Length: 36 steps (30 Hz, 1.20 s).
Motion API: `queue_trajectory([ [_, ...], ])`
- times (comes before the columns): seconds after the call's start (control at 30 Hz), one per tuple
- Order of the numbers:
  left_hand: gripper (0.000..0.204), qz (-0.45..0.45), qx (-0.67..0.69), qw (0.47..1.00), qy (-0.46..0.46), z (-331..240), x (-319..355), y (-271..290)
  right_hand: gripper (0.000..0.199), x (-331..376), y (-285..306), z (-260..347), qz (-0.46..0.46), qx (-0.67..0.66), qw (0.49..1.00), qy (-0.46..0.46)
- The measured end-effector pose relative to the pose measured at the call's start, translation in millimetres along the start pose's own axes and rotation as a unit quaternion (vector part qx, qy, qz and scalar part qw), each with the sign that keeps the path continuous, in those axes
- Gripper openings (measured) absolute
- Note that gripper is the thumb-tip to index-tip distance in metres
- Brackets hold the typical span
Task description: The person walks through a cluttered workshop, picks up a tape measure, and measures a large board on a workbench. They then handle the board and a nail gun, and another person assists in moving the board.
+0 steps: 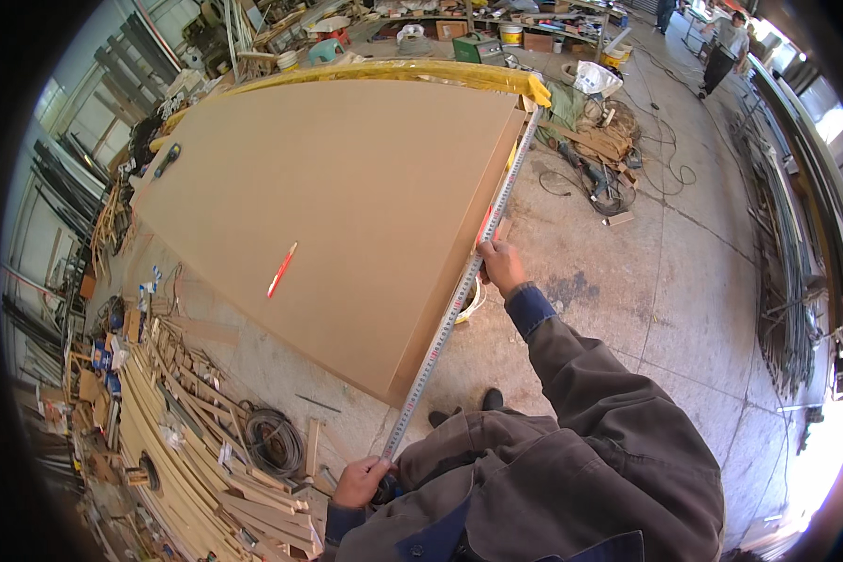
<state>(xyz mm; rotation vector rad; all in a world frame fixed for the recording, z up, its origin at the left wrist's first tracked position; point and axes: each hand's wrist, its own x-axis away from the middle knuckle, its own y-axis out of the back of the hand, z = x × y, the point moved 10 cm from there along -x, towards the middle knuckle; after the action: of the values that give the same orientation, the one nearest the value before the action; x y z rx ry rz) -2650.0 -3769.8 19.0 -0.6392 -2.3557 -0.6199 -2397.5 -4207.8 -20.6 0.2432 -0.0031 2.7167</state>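
A large brown board [328,197] lies flat in front of me, with a second sheet's edge showing under its right side. Along that right edge stretches the pulled-out blade of a tape measure [433,351], reaching to the far right corner. My left hand [359,483] is closed around the tape's dark case, mostly hidden, beyond the near corner of the board. With fingers pinched on the blade, my right hand [503,266] is about midway along it; a small red thing shows just beyond those fingers. A red pencil [282,270] rests on the board.
Yellow wrapping [347,71] runs along the board's far edge. A dark hand tool [168,160] lies at its far left. Wood strips [187,459] and a coiled cable [274,440] are at lower left. Power tools and cords [595,178] lie right. Another person [724,51] stands far right.
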Motion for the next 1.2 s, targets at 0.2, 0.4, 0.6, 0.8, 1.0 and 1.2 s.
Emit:
queue_trajectory([
  [0.2,0.036,-0.024,-0.024,0.999,-0.036,-8.3,1.5,-10.3,0.037,-11.3,-9.0,-3.3,0.034,0.056,0.997,-0.033],
  [0.4,0.037,-0.034,-0.024,0.999,-0.033,-8.8,9.2,-4.7,0.039,-12.9,-15.9,-17.7,0.066,0.054,0.996,-0.039],
  [0.6,0.035,-0.047,-0.028,0.998,-0.005,20.0,7.7,14.0,0.037,9.7,-21.0,-12.0,0.059,0.011,0.998,-0.02],
  [0.8,0.036,-0.018,0.018,0.998,-0.049,8.0,-0.8,3.7,0.036,0.6,-15.8,12.9,0.046,0.019,0.999,-0.009],
  [1.0,0.036,-0.012,0.0,0.997,-0.074,-1.3,-4.3,5.0,0.034,-13.3,-22.4,0.3,0.033,0.061,0.997,-0.029],
  [1.2,0.037,-0.015,-0.02,0.998,-0.06,5.7,-2.7,18.7,0.035,-10.0,-28.1,-6.5,0.042,0.084,0.995,-0.028],
])
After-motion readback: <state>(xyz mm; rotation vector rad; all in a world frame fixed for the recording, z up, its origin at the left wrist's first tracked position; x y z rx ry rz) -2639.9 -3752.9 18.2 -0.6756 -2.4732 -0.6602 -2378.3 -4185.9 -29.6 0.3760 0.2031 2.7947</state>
